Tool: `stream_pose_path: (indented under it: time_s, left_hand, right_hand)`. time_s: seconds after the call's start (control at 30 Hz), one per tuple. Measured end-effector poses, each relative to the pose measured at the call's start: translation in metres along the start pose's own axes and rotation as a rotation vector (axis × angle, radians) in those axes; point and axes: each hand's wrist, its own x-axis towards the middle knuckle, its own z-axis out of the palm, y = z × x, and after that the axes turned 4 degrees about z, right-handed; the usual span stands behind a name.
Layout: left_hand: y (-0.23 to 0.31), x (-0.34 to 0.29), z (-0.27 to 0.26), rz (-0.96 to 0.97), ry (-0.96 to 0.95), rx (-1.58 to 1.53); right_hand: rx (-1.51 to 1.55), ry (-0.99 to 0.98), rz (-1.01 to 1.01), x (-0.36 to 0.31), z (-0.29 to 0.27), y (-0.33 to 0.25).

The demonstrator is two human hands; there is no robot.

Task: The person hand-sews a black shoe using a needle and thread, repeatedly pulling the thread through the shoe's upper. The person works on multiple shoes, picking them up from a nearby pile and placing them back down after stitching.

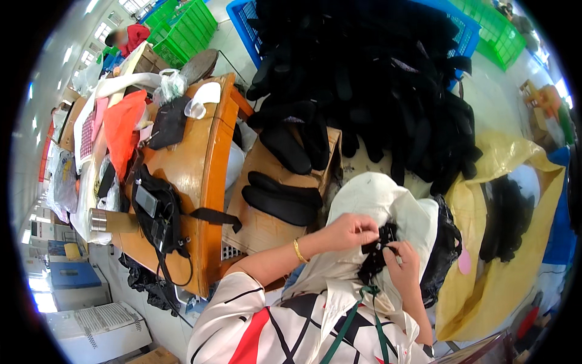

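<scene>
My left hand [353, 232], with a gold bracelet at its wrist, is held over my lap, fingers closed in a pinch. What is between those fingertips is too small to make out. Close by on the right, my right hand [404, 262] is bent, thumb and fingertips closed at the edge of a black fabric piece [372, 265] with small pale spots. This piece lies between both hands on the white cloth [364, 203] covering my lap. Its shape is partly hidden by my fingers. Dark green ties [368, 291] hang below it.
Ahead, a blue crate [242, 30] overflows with black slipper-like footwear [345, 79]. More black slippers [282, 199] rest on a cardboard box [242, 221]. Left stands a wooden table [197, 176] with a black bag [159, 209] and steel flask [115, 221]. A yellow sack [464, 297] is at right.
</scene>
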Motion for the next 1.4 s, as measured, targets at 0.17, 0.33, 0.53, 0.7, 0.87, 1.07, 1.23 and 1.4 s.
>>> stream_pose_path:
  time_s: [0.17,0.33,0.53,0.7,0.87,1.07,1.23,1.4]
  left_hand:
    - [-0.048,0.06,-0.131,0.002,0.565,-0.071]
    - [-0.115,0.106,-0.274,-0.166,1.134,-0.779]
    - [-0.157,0.106,-0.354,-0.018,1.406,-1.082]
    - [-0.089,0.122,-0.316,0.193,1.231,-1.032]
    - [0.013,0.091,-0.221,0.232,0.857,-0.46]
    - [0.053,-0.007,-0.064,0.046,0.271,0.663]
    - [0.012,-0.081,0.019,0.029,-0.155,0.891]
    - [0.005,-0.093,0.048,-0.161,-0.094,0.274]
  right_hand:
    - [0.022,0.017,0.088,0.003,-0.003,0.014]
    - [0.084,0.028,0.202,0.007,0.005,0.02]
    - [0.051,-0.017,0.206,0.009,0.004,0.014]
    - [0.12,0.096,0.267,-0.004,0.004,0.028]
    - [0.427,0.146,0.369,-0.011,0.003,0.027]
    - [0.596,0.219,0.307,-0.03,-0.009,0.02]
    - [0.683,0.206,0.35,-0.05,0.0,0.02]
    - [0.754,0.131,0.346,-0.06,0.027,0.016]
